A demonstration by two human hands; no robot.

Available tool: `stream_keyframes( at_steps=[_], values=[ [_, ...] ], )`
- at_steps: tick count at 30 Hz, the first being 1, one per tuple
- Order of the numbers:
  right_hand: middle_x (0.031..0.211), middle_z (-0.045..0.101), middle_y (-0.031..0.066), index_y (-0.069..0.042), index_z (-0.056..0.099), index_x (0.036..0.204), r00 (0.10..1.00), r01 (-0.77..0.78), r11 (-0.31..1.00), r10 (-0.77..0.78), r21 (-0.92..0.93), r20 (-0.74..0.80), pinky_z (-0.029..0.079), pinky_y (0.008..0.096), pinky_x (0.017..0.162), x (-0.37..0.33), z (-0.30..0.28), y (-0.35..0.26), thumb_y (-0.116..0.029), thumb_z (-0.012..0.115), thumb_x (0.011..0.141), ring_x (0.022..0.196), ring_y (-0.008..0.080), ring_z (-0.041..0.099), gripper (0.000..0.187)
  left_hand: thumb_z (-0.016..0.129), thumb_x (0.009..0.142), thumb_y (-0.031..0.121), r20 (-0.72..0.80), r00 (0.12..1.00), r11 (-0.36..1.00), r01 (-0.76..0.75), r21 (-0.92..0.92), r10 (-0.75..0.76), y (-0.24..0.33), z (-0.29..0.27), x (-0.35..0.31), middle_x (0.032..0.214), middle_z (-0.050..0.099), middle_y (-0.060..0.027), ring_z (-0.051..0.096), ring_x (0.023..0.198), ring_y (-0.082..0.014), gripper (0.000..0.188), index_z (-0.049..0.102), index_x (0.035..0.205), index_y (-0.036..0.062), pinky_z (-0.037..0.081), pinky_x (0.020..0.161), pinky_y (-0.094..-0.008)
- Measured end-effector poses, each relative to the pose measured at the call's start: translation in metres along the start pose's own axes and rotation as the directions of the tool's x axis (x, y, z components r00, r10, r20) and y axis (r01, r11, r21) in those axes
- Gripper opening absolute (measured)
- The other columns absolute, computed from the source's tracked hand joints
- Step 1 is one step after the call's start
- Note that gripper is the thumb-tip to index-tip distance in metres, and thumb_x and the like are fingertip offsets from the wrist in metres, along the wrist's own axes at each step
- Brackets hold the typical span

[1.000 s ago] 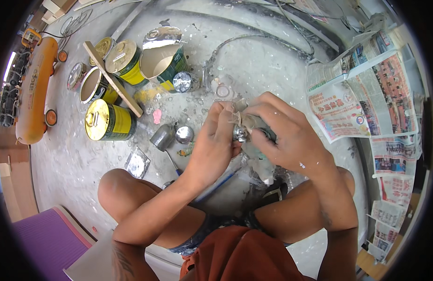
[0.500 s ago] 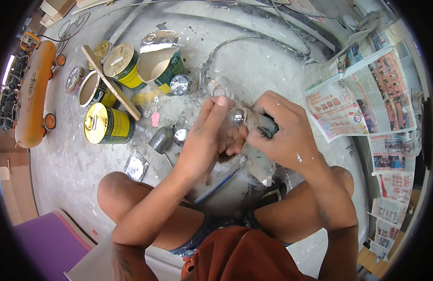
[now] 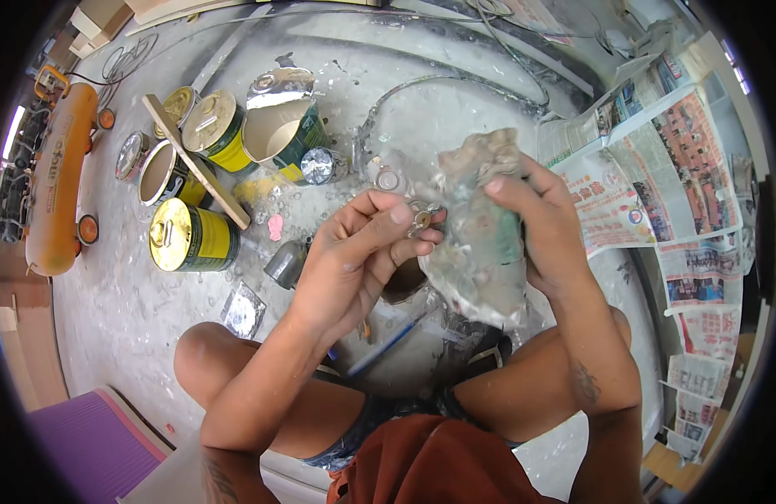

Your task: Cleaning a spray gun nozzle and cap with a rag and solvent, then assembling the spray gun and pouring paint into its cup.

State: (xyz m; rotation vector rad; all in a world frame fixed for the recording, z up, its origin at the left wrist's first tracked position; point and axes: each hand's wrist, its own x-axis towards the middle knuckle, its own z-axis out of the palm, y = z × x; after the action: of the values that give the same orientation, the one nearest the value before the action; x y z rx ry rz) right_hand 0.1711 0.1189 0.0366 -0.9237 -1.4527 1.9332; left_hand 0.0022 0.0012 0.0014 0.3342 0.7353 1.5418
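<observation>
Between the thumb and fingers of my left hand (image 3: 341, 265) is a small round metal fitting (image 3: 420, 219) with a hole in its middle. A stained, crumpled rag (image 3: 480, 252) with greenish patches hangs from my right hand (image 3: 549, 231), thumb pressed on its upper part. The rag's edge lies close beside the fitting; whether they touch I cannot tell. Below my hands, a dark round container (image 3: 403, 284) is partly hidden. A long blue thin tool (image 3: 392, 343) lies on the floor between my feet.
Several paint tins stand at the left, including a yellow-and-green tin (image 3: 193, 237) and an open tin (image 3: 277, 134). A wooden stick (image 3: 194, 161) leans across them. A grey cup (image 3: 285, 265) lies nearer me. An orange compressor (image 3: 62, 176) is far left; newspaper sheets (image 3: 673, 160) hang right.
The rag was bunched around the shiny metal part between both hands. It now hangs spread out in my right hand, which has moved right, while the fitting stays in my left fingers.
</observation>
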Motion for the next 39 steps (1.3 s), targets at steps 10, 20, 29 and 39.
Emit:
stream_keyframes(
  at_steps=[10,20,29,39],
  values=[
    [0.112,0.052,0.0198,0.002,0.058,0.119,0.684,0.699,0.315,-0.557,-0.643,0.471,0.048,0.0387,0.086,-0.004,0.012,0.012,0.003,0.061,0.081,0.1,0.0372,0.057,0.038,0.064,0.097,0.017,-0.096,0.995,0.983,-0.015,0.183,0.034,-0.006,0.007,-0.005,0.088,0.067,-0.0052,0.062,0.079,-0.0096,0.018,0.064,0.102,0.0004,0.049,0.075,-0.0218],
    [0.09,0.052,0.0224,0.002,0.051,0.095,0.809,0.529,0.384,-0.498,-0.757,0.313,0.046,0.0458,0.072,0.005,0.016,0.033,-0.003,0.058,0.09,0.082,0.043,0.054,0.011,0.061,0.098,0.017,-0.154,0.985,0.994,0.089,0.06,-0.079,-0.02,0.006,-0.004,0.098,0.066,-0.0038,0.06,0.089,-0.0109,0.022,0.063,0.109,-0.0022,0.048,0.083,-0.025],
    [0.091,0.052,0.0208,0.001,0.05,0.096,0.835,0.509,0.429,-0.457,-0.747,0.306,0.045,0.0451,0.067,0.006,0.011,0.028,-0.002,0.064,0.084,0.078,0.0408,0.054,0.019,0.059,0.099,0.017,-0.202,0.979,0.954,0.093,0.284,-0.035,-0.016,0.006,-0.009,0.097,0.067,-0.0047,0.061,0.088,-0.0109,0.023,0.063,0.109,-0.0029,0.048,0.084,-0.0256],
    [0.087,0.056,0.0151,-0.002,0.056,0.096,0.785,0.598,0.47,-0.505,-0.649,0.358,0.048,0.0395,0.066,0.004,0.003,0.022,-0.004,0.07,0.071,0.075,0.0354,0.058,0.029,0.056,0.101,0.019,-0.137,0.989,0.994,0.068,0.082,-0.057,-0.017,0.007,-0.009,0.104,0.068,-0.0091,0.062,0.095,-0.0139,0.025,0.063,0.108,-0.004,0.047,0.09,-0.0277]
  ],
)
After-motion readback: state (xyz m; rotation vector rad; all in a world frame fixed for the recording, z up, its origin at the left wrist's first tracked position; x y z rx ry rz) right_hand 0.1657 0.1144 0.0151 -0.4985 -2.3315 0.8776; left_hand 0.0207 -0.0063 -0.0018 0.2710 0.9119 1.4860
